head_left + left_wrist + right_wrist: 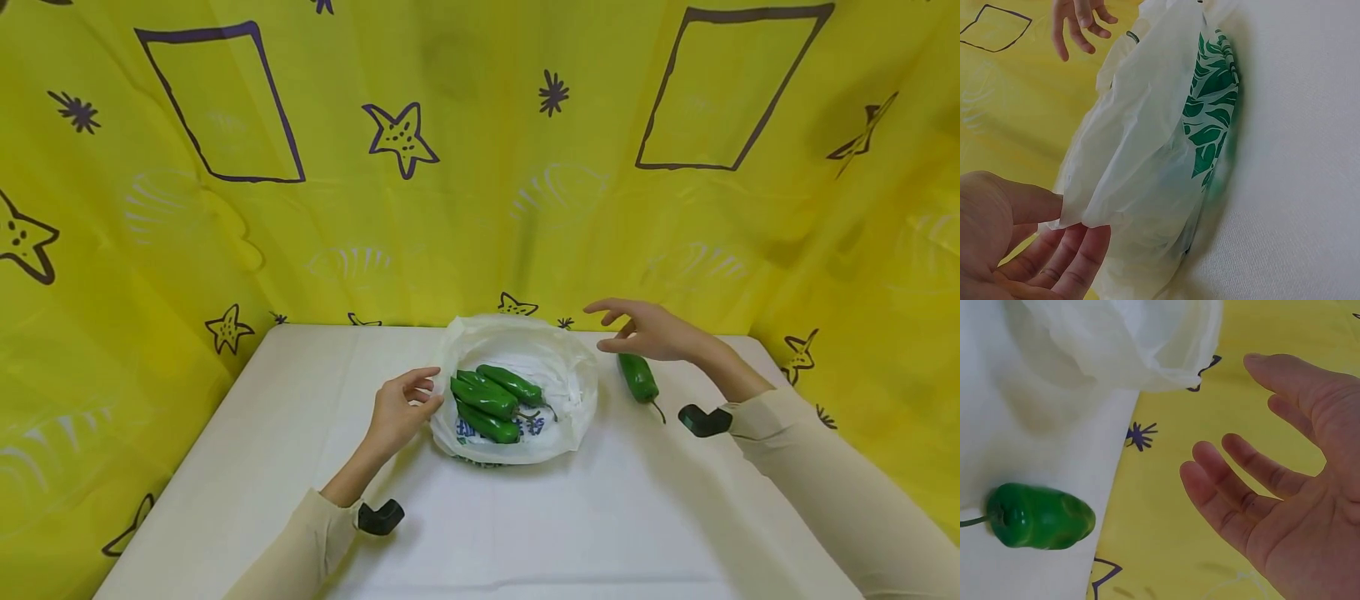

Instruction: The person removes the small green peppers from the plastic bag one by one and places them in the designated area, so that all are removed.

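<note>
A whitish plastic bag (577,417) with green leaf print stands with its mouth spread; several green peppers (487,398) lie inside. My left hand (401,412) is at its left rim; in the left wrist view the thumb and fingers of the left hand (1035,244) pinch the edge of the bag (1129,137). My right hand (648,332), fingers spread and slightly bent, is raised beyond the bag's right side, holding nothing. Below it a single green pepper (638,379) lies on the cloth, also in the right wrist view (1041,515), apart from the right hand (1291,487).
A white cloth (525,533) covers the table. Behind and at both sides hangs a yellow curtain (480,233) with dark star drawings, close to the table's back edge. Dark devices (381,517) are at both wrists.
</note>
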Demonstrator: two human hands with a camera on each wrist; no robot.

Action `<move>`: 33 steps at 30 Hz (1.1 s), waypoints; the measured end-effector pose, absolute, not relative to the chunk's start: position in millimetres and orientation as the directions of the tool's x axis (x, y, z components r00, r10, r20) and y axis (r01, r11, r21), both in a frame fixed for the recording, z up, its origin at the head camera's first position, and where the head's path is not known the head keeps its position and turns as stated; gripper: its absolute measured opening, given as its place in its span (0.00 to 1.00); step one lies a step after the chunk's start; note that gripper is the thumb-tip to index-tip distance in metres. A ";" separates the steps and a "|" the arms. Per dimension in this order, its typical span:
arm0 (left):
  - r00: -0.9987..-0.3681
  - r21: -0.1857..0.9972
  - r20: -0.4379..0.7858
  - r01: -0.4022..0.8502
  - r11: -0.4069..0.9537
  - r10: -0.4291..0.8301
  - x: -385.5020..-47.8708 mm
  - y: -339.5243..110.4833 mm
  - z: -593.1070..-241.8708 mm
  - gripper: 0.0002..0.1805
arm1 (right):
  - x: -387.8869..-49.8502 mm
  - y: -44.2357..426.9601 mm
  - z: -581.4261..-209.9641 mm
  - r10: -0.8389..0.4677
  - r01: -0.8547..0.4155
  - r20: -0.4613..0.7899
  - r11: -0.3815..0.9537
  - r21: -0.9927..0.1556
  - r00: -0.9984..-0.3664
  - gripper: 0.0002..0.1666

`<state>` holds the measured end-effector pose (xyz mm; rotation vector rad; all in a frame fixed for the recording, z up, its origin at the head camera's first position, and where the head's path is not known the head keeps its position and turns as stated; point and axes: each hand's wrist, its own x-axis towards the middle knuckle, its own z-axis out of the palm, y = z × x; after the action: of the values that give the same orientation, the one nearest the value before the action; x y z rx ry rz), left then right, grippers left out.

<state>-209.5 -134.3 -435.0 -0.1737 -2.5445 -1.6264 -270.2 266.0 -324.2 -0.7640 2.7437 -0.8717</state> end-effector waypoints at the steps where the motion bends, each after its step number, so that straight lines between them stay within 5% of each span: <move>1: -0.986 0.895 0.161 0.161 0.417 0.035 -209.5 -134.1 -435.1 0.23 | -270.5 264.2 -323.9 -0.520 -0.425 0.001 0.696 -0.578 -0.854 0.35; 33: -0.982 0.890 0.183 0.182 0.419 0.038 -209.2 -133.2 -436.9 0.23 | -276.2 176.4 -329.4 -0.712 -0.579 0.027 0.548 -0.604 -0.702 0.34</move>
<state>-209.2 -133.2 -436.9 -0.1978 -2.5301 -1.6123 -276.2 176.4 -329.4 -1.0860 2.5628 -0.8775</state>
